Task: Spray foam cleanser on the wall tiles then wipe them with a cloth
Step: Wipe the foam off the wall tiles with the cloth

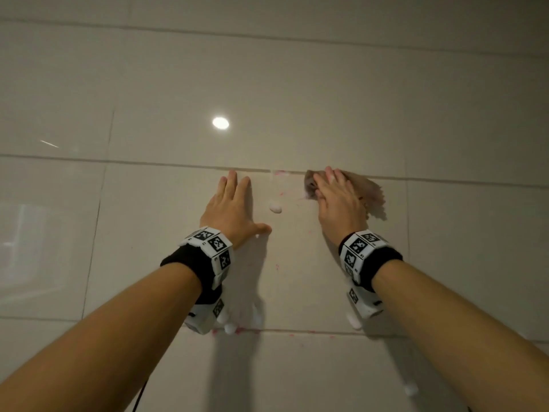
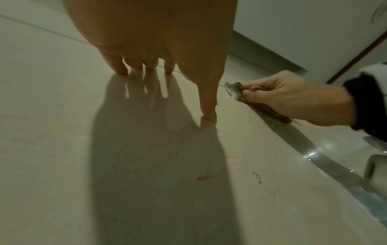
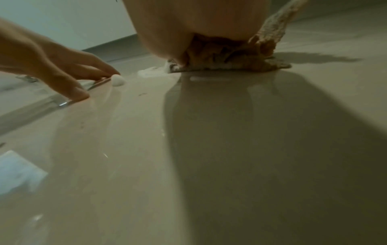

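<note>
The wall tiles (image 1: 297, 99) fill the whole head view, glossy and beige, with grout lines running across and a round lamp glare (image 1: 220, 123) toward eleven o'clock from centre. The cleanser can is in none of the views; since foam is on the wall, I judge the spraying done and the wiping under way.

The left hand (image 1: 230, 208) lies flat on the tile at about nine o'clock from centre, fingers straight and together, thumb spread, holding nothing. It looks like a brace, steadying the body while the other arm works.

The right hand (image 1: 338, 200) sits toward two o'clock, pressing the cloth (image 1: 367, 190) against the tile just under a grout line. The left wrist view shows its fingers curled over the bunched brown fabric with the thumb tucked against it, so it is clamped on the cloth, probably to keep the wad from slipping.

Smaller things remain. A white foam blob (image 1: 275, 207) clings between the two hands, apart from both in the head view. More foam dabs (image 1: 230, 328) sit low near six o'clock by the lower grout line, half hidden behind the wrist bands. Pink specks (image 1: 280, 173) dot the upper grout line beside the cloth. Nothing blocks a sweep leftward except the resting left hand.
</note>
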A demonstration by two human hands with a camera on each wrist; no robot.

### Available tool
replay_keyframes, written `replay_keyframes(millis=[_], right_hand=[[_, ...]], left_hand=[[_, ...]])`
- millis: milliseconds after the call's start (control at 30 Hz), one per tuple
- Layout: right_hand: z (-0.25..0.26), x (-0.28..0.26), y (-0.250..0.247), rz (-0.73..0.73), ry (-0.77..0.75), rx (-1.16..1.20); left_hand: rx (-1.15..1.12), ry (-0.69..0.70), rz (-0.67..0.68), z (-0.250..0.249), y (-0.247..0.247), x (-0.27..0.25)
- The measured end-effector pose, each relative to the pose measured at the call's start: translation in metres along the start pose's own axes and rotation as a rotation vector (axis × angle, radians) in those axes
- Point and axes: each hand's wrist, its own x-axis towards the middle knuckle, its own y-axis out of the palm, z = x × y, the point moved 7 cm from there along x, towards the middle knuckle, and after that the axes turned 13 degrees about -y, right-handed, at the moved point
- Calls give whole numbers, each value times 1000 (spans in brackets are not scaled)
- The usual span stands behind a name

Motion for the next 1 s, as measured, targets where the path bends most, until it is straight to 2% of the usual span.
replay_keyframes(millis=[100, 233, 333, 433, 567, 667, 1000], right_hand=[[18, 15, 3, -37, 17, 0], [69, 37, 27, 29, -127, 16], [90, 47, 36, 49, -141, 31], [74, 45, 29, 76, -144, 14], [22, 27, 8, 6, -86, -26], [19, 23, 5, -18, -46, -17], [136, 69, 54, 8, -212, 114]], left_hand=[[-14, -11, -1, 9, 0, 0], [-28, -22, -24, 26, 2, -3], [-28, -16, -33, 34, 3, -4], [-34, -4, -43, 36, 0, -4], [-28, 2, -39, 38, 1, -4], [-36, -18, -40, 44, -1, -3], [-100, -47, -62, 86, -21, 8]])
